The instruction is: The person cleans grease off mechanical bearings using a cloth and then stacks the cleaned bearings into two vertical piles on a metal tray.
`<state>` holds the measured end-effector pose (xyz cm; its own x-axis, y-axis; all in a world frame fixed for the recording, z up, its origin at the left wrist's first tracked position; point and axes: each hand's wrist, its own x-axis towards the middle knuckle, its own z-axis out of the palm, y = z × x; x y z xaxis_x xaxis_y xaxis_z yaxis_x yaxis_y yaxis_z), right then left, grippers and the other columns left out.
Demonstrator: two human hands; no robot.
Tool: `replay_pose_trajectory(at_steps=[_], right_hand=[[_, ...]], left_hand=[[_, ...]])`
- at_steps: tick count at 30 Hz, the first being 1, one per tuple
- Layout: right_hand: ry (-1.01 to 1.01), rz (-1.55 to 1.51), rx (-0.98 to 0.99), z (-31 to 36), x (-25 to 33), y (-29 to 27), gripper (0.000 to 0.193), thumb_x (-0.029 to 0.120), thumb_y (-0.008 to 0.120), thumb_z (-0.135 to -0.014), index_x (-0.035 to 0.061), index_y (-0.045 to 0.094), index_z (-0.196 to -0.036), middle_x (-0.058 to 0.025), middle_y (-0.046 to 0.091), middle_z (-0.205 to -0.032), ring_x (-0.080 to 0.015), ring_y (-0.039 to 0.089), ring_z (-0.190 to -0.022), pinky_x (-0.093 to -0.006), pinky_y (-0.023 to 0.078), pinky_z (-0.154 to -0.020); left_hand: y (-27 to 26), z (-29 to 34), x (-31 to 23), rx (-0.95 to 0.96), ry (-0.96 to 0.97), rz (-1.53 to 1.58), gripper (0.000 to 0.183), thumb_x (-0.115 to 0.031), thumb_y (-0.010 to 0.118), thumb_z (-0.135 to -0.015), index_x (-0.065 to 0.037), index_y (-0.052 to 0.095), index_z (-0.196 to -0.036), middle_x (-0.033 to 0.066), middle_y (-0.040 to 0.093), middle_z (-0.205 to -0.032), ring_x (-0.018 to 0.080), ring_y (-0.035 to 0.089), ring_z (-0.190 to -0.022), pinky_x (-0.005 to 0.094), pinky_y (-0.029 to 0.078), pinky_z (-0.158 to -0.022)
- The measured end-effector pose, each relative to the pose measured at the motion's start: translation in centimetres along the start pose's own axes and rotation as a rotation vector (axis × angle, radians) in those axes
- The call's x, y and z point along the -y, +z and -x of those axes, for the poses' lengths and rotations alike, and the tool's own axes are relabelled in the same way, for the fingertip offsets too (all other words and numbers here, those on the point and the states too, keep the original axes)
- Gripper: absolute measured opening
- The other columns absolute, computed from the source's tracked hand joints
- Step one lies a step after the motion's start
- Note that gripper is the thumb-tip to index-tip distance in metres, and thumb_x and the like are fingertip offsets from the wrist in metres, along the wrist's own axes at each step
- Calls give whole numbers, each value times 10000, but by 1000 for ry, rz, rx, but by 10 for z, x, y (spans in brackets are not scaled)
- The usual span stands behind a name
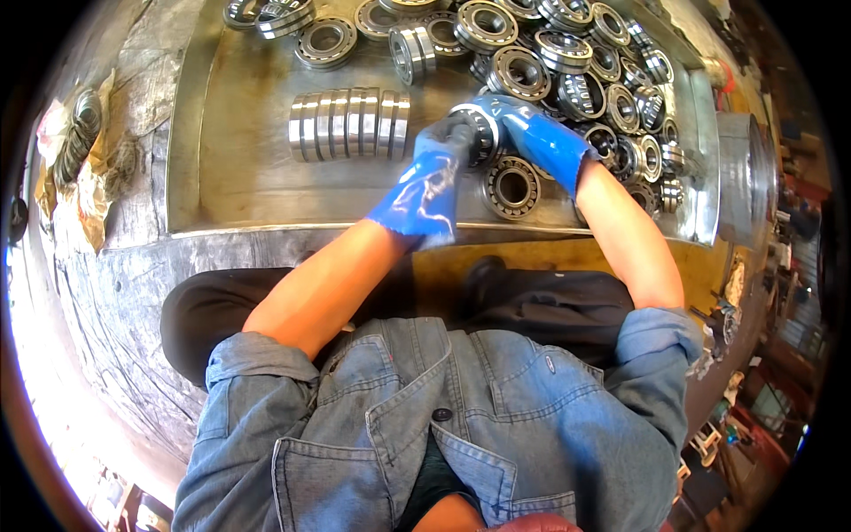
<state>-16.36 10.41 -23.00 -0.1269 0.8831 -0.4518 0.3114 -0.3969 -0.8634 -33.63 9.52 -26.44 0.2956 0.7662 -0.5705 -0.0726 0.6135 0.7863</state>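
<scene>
Both my hands wear blue rubber gloves and hold one steel roller bearing (485,140) between them, above the metal tray. My left hand (446,142) grips its left side, fingers closed on the ring. Across its upper right side lies my right hand (507,117), also closed on it; the glove hides part of the bearing. Just below, a separate bearing (512,188) lies flat on the tray. Left of my hands, a row of several bearings (350,124) stands on edge, pressed side by side.
The shallow metal tray (257,199) has raised walls. Many loose bearings (563,49) are heaped at its back and right. A bundle of dark rings in torn brown paper (84,133) lies left of the tray. A grey metal cylinder (743,177) stands beyond the right wall.
</scene>
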Motion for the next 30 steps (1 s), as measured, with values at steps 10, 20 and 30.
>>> replay_pose_trajectory(at_steps=[10,20,30], right_hand=[[7,71,62,8,31,10,513,326,656,-976,22,621,-1388,-144,653,-1374,-231,593,-1291,-339,434,-1113],[-29,753,-133,-13,30,40,644,427,725,-922,69,568,-1435,-224,671,-1319,-359,645,-1239,-427,503,-1060],[100,240,11,1,28,-2,582,275,690,-961,32,549,-1471,-177,650,-1380,-250,620,-1265,-338,490,-1062]], left_hand=[[-43,12,-9,124,652,-1002,315,72,625,-893,-5,653,-1197,254,730,-1061,376,732,-988,423,575,-808],[-43,-36,31,101,137,-396,241,-42,696,-931,-9,652,-1165,135,763,-1012,267,749,-930,375,598,-839],[-24,-23,17,93,-103,222,292,-143,735,-936,11,666,-1175,114,759,-992,203,732,-894,335,589,-808]])
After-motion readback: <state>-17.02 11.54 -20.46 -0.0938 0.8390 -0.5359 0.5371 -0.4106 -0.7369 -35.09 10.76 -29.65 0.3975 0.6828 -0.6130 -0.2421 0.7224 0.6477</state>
